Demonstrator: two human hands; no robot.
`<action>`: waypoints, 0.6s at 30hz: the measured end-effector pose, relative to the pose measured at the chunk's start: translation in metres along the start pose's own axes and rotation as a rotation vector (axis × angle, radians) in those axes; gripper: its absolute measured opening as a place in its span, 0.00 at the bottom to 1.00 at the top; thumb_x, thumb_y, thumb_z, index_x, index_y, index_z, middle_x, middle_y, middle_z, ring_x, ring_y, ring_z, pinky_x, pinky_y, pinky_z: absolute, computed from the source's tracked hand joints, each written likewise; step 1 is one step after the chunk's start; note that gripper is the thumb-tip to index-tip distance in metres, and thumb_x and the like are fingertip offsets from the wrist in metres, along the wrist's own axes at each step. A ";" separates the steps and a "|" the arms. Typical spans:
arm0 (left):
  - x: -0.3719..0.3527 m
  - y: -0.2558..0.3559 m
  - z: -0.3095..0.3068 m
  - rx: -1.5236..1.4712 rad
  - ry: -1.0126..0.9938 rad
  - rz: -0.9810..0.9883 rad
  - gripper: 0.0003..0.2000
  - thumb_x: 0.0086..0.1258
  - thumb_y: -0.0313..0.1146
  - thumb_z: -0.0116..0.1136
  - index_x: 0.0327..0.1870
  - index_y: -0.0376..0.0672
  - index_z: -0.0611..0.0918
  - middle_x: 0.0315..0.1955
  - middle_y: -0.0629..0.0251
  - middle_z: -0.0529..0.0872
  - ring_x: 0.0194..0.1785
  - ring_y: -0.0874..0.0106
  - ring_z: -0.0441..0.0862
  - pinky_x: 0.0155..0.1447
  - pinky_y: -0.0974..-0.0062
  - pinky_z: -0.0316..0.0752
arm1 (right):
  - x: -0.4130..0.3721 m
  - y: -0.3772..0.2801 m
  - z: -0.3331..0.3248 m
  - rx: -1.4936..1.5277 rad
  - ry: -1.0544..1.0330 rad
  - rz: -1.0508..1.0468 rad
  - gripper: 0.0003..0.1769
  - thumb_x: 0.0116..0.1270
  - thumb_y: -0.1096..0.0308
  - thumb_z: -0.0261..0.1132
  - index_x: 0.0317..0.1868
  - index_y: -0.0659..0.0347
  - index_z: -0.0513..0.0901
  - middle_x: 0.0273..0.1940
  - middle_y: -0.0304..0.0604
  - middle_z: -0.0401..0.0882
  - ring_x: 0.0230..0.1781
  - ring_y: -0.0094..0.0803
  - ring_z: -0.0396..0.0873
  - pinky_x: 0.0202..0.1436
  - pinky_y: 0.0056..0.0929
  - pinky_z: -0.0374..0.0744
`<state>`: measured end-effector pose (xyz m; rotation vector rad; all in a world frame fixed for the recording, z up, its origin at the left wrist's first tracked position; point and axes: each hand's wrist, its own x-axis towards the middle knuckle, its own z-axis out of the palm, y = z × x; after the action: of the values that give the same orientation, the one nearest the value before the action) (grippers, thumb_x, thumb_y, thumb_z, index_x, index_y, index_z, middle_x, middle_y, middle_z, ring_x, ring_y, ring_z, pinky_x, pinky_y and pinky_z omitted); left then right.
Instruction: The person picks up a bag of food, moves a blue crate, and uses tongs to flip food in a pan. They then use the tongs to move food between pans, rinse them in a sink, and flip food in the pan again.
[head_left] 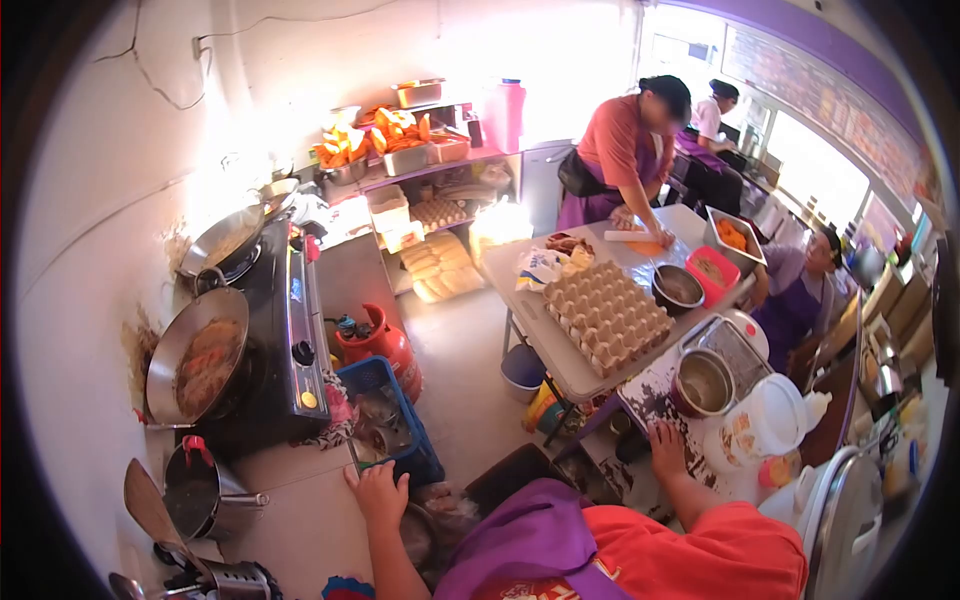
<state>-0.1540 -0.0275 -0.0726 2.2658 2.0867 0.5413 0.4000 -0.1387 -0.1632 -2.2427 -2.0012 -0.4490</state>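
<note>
Far left, a wok (197,355) of browning food sits on the stove (292,300). Just below it, the left hand (378,492) lies palm down on the pale counter (290,500). Its fingers are flat and close together, holding nothing, and the tips touch the near corner of a blue crate (392,385). A red gas cylinder (385,345) stands behind the crate. Across the gap, a big egg tray (607,315) fills the long table. The right hand (668,450) rests flat on the edge of the patterned worktable (650,395), empty, with its fingers pointing at the steel pot (703,383) just beyond them; how far they spread I can't tell. At the back, a co-worker (625,150) bends over the far end of the table.
</note>
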 end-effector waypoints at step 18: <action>-0.001 -0.007 0.004 -0.023 -0.019 0.005 0.18 0.61 0.46 0.62 0.48 0.45 0.84 0.41 0.61 0.86 0.51 0.62 0.81 0.74 0.44 0.43 | -0.020 -0.027 -0.077 0.595 -1.220 0.103 0.40 0.64 0.41 0.59 0.69 0.57 0.65 0.68 0.55 0.64 0.71 0.50 0.60 0.72 0.45 0.61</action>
<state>-0.1601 -0.0270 -0.0785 2.2545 2.0559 0.5388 0.3597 -0.1746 -0.0993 -2.2962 -1.8596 1.6520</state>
